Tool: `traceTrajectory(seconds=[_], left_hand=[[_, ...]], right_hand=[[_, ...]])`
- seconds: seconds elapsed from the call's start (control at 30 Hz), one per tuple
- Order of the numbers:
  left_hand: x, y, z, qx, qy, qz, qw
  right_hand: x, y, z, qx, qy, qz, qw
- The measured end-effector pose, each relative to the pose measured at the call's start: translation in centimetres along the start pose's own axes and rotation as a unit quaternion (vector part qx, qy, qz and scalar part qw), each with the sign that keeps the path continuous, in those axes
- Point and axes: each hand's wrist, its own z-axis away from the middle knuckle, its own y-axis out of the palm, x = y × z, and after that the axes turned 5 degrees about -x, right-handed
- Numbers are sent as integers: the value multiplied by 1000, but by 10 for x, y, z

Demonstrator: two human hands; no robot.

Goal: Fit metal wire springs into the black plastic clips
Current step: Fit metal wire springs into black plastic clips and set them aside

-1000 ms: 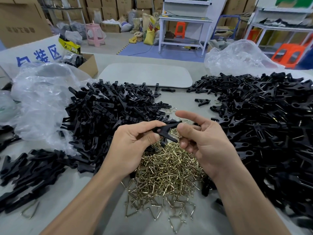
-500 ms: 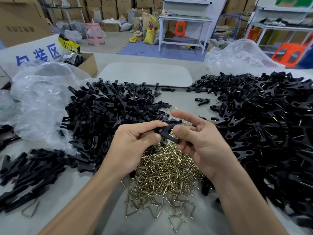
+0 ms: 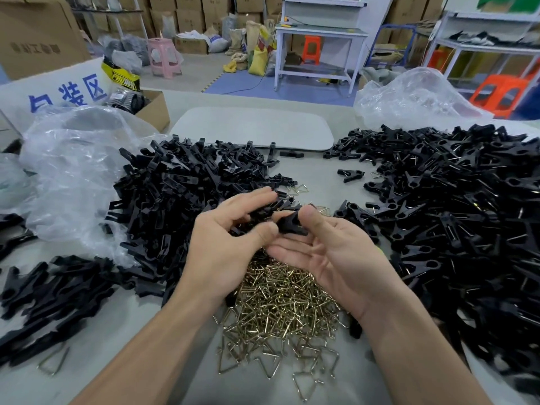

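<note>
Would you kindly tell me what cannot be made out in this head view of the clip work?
Head view: the clip is blurred and covered by both thumbs, so whether a spring sits in it cannot be told.
Head view: the far part of the spring pile is hidden under the left hand and right hand.
Head view: the right clip pile is cut off by the right edge.

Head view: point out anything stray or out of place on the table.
One wire spring lies alone at the near left edge, beside loose black parts, well away from the brass spring heap. A single clip sits apart in the gap between the left pile and the right pile. Nothing else looks damaged.
</note>
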Motion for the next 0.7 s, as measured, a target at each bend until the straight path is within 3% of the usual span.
traceTrajectory(seconds=[0.13,0.33,0.43,0.53,0.57,0.63,0.67,0.7], left_hand=[[-1,-12,-8,-107,-63,100,987],[0,-20,-11,-167,-89,85,978],[5,-20,-8,-169,-76,-65,980],[8,-18,-5,-116,-39,-267,956],[9,-17,-4,-90,-25,-324,941],[11,-13,-1,-46,8,-387,921],[13,-12,0,-21,25,-402,915],[13,-10,0,8,41,-423,905]], right_hand=[[3,-5,-2,-88,-23,22,996],[6,-12,-2,-106,-34,32,993],[20,-21,-1,-84,-43,49,994],[40,-41,4,12,-135,-189,973],[43,-43,5,35,-158,-218,962],[39,-38,4,-9,-166,-128,978],[29,-33,1,-67,-169,-23,983],[18,-27,-3,-141,-180,124,966]])
